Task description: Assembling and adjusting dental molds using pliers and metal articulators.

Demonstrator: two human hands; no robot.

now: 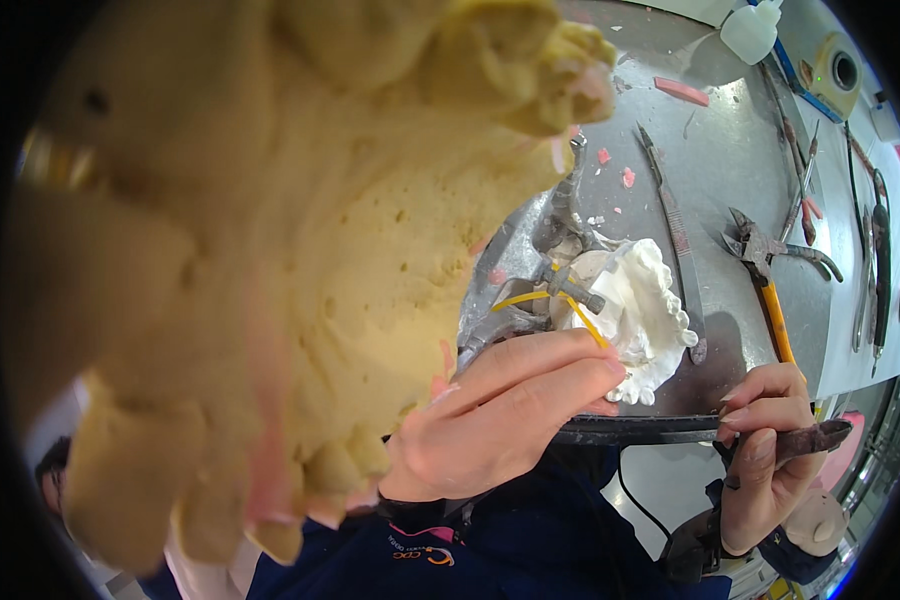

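A large yellow plaster dental cast (370, 230), smeared with pink wax, fills the left side close up and hides part of the bench and my left wrist. Beyond it is a white plaster dental cast (650, 310) beside a grey metal fitting (575, 290), with a thin yellow band (582, 318) looped there. My left hand (500, 410) is closed at the white cast's near edge, its fingertips on the cast by the band's end; the thumb is hidden. Off the bench's front edge, my right hand (770, 460) grips a dark-tipped hand tool (815, 438), fingers wrapped round it.
On the metal bench (710, 150) lie a slim metal knife (670, 220), cutting pliers (760, 250) with an orange handle, a pink wax strip (681, 91) and wax crumbs. More thin tools (880, 260) lie at the right. A white bottle (750, 33) stands at the back.
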